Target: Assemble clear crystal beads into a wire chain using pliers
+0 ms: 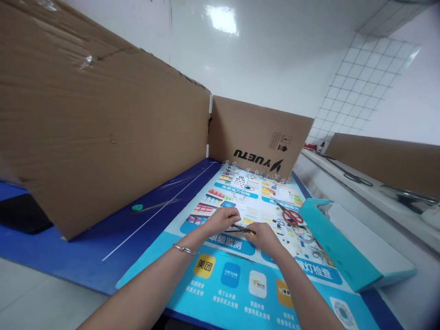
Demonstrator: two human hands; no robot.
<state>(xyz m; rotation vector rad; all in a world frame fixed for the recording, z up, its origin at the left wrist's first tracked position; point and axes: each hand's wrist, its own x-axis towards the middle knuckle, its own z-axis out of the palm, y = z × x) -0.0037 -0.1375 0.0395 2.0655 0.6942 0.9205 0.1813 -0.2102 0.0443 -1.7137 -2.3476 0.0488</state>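
Observation:
Over the printed poster [220, 270], my two hands work close together. My left hand [223, 220] is closed in a pinch, and what its fingertips hold is too small to make out. A small dark pointed tool with a yellow part [242, 228], perhaps pliers, is gripped in my right hand [261, 236]. The tool's tip reaches to the fingers of my left hand. Orange-handled scissors [292, 217] lie beyond my right hand. Near them rests a clear ring-shaped roll [304, 234].
A teal open box [343, 247] stands at the right. Cardboard panels wall the left [137, 123] and the back [254, 137]. Crumpled clear bits [254, 173] line the poster's far edge. A small green object [137, 207] lies on the blue tabletop [103, 247].

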